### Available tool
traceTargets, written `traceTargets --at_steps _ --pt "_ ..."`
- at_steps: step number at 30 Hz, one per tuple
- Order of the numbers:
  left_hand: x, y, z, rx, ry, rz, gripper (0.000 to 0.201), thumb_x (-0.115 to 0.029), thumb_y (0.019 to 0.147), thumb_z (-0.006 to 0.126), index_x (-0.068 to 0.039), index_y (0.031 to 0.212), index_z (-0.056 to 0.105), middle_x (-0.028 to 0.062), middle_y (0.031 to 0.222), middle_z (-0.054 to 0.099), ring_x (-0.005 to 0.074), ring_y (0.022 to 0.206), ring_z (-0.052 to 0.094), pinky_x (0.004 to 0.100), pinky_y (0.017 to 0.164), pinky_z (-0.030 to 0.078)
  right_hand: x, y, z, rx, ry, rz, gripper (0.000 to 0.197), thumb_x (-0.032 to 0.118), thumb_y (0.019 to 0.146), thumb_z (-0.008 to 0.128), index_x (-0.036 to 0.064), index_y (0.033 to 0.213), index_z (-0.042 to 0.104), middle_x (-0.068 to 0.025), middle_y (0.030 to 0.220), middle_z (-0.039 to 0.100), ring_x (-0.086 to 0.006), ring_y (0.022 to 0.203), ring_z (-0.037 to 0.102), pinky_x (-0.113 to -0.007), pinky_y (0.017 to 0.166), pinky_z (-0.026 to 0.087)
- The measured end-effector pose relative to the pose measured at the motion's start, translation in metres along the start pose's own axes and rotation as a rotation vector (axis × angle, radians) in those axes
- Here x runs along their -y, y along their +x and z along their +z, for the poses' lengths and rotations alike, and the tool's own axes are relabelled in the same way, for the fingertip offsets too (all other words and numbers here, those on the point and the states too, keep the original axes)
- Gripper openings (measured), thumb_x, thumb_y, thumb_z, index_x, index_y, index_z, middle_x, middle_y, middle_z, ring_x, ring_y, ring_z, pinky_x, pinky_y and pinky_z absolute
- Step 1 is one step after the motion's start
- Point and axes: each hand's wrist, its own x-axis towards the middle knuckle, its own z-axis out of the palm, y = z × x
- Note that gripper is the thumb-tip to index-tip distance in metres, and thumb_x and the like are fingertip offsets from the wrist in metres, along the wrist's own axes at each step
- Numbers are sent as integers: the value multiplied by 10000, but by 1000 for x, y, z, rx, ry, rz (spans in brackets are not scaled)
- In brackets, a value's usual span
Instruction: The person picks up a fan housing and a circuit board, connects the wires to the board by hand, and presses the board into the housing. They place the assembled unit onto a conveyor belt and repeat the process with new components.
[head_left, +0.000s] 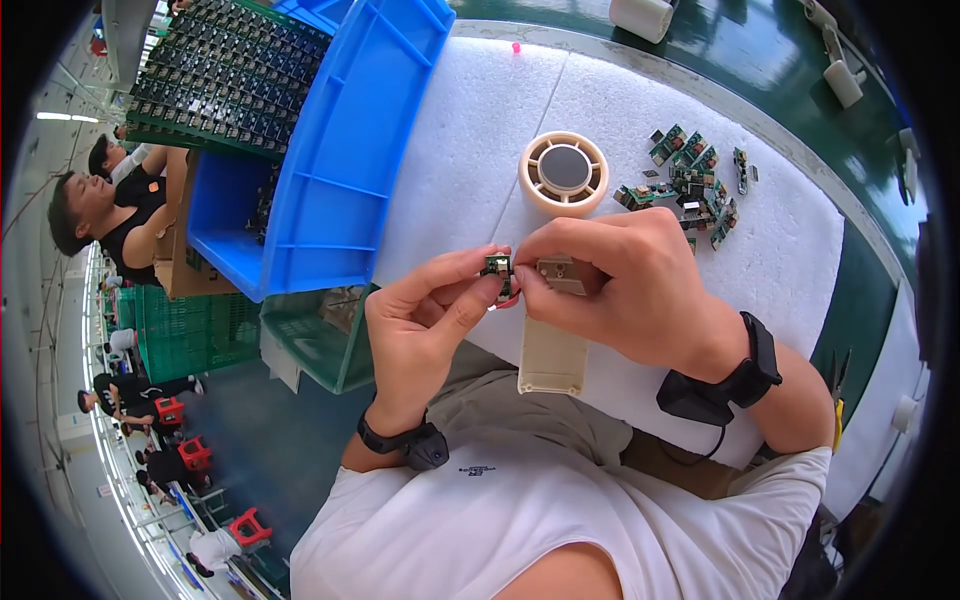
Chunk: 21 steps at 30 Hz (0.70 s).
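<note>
"Watching from my station, I see the left hand (412,325) pinching a small green circuit board (497,266) between thumb and fingers. The right hand (635,285)?"

"Fingertips narrowed together at the board's right side; what they grip, I cannot tell."

"And the board sits where?"

"Held over the white foam mat (775,290), beside the cream casing (553,355), nearer the body than the round cream device (563,168)."

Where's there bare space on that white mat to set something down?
The white mat is bare between the blue bin and the round cream device. Another patch lies between the loose circuit boards and the right wristband. It's crowded among those boards and around the left hand and right hand.
</note>
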Motion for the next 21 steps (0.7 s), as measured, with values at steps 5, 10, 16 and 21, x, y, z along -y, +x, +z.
traceTargets --at_steps 5,10,16,21 --pt "2 2 -2 35 -37 69 271 101 883 680 30 1143 709 161 1107 713 180 991 690 283 849 577 3 2 -8 88 1 -6 111 92 821 737 78 930 729 -52 620 641 -140 482 595 -276 475 471" --pt "7 12 -17 118 -201 -27 264 120 876 674 35 1123 715 163 1106 710 194 986 693 291 848 586 -5 3 -7 141 46 -48 96 92 862 730 64 953 723 -72 676 673 -175 534 645 -285 508 495" --pt "12 16 -31 267 -230 -43 258 136 872 666 32 1102 721 174 1103 701 212 983 697 304 854 597 -1 4 -7 183 71 -96 82 96 892 717 54 962 713 -86 722 697 -232 594 681 -298 544 516" --pt "13 12 -23 206 -95 74 251 133 877 663 27 1096 724 177 1103 692 213 983 696 304 856 598 -3 4 -7 205 15 -90 81 95 893 715 50 960 708 -88 731 702 -254 617 689 -306 552 521"
